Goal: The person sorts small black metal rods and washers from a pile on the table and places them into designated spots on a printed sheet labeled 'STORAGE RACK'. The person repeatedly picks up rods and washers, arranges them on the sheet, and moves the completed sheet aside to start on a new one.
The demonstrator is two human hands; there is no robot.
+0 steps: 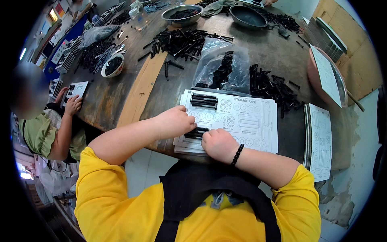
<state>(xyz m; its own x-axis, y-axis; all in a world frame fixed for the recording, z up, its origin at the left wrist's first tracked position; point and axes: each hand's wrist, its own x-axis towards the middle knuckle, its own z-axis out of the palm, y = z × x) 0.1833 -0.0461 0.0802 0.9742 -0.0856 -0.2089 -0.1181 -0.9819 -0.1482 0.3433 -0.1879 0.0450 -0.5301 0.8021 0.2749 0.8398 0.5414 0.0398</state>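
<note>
A stack of printed paper sheets [264, 109] with outlines of bolts, nuts and washers lies at the table's near edge. On its upper left part rests a row of black bolts [204, 101], side by side. Lower down is a second group of black bolts [196, 133], between my two hands. My left hand [177, 120] is closed, its curled fingers at the upper left of this lower group. From the right, my right hand [219, 144], with a beaded bracelet on the wrist, pinches at the bolts' right ends. Both hands' fingertips are partly hidden.
Beyond the sheets lie a clear plastic bag [242, 72] of black parts and loose bolt piles [177, 42]. Metal bowls [181, 13] stand farther back. At right are a pink basin [313, 74] and more printed sheets [320, 141]. A co-worker's hand [73, 105] is at left.
</note>
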